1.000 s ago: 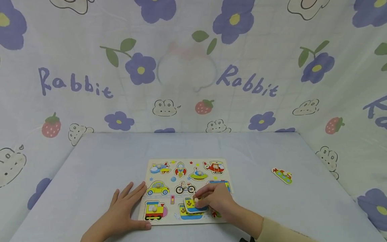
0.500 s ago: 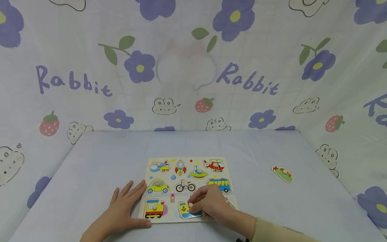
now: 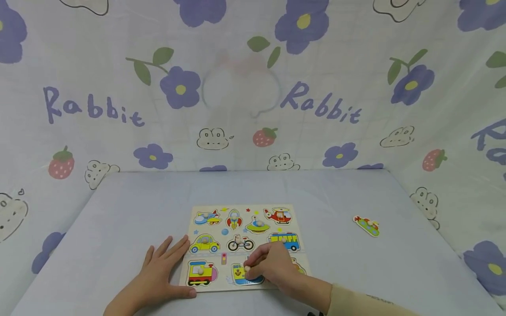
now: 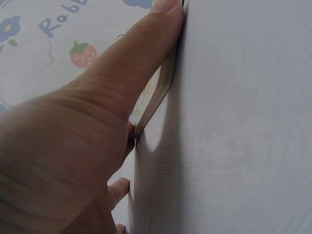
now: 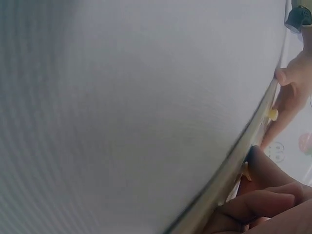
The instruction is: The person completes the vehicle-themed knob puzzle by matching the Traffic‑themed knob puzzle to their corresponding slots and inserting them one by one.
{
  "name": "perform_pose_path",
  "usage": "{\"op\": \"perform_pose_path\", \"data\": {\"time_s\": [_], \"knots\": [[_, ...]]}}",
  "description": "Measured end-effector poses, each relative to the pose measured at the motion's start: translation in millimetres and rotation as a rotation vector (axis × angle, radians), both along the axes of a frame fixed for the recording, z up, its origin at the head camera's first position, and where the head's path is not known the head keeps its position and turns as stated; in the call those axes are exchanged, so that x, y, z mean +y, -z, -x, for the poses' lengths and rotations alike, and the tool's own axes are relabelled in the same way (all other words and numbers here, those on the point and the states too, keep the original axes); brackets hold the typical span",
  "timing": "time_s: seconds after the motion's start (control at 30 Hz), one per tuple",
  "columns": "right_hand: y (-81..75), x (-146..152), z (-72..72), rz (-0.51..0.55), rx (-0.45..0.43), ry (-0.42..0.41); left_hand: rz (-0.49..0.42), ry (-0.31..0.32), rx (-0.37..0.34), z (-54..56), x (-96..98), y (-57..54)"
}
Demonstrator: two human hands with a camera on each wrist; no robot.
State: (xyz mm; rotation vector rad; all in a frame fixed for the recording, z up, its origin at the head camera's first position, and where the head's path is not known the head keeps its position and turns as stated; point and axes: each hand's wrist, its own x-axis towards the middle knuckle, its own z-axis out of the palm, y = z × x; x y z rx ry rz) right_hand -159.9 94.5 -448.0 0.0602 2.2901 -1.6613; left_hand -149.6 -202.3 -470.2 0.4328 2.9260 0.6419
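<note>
A wooden puzzle board (image 3: 221, 289) with vehicle pictures lies on the table. My right hand (image 3: 278, 270) pinches the round knob of the ship piece (image 3: 239, 276) in the board's bottom row; the ship sits at its matching outline, its right part hidden by my fingers. In the right wrist view, the right hand (image 5: 265, 195) is bent over the board near its edge. My left hand (image 3: 156, 274) lies with fingers spread at the board's left side, thumb along the front corner. The left wrist view shows the left thumb (image 4: 131, 63) against the board's edge.
A submarine piece (image 3: 367, 226) lies alone on the table, right of the board. Other knobbed pieces fill the board, among them a train (image 3: 200, 273), a car (image 3: 204, 243) and a bus (image 3: 290, 241). A patterned curtain (image 3: 237, 105) stands behind the table.
The ship piece, tilted above its picture a second ago, has moved left and down with my right hand and now lies about flat on the board. My left hand stays in place.
</note>
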Motion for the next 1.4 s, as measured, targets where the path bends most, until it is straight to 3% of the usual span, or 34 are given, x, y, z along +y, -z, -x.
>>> {"op": "perform_pose_path", "data": {"time_s": [0.63,1.4], "knots": [[1.2,-1.0,6.7,-0.022,-0.033,-0.023,-0.002,-0.004,0.012,0.1,-0.5,2.4],[1.6,1.9,3.7,-0.050,-0.046,-0.021,0.011,-0.018,-0.002,0.8,1.8,1.1]]}}
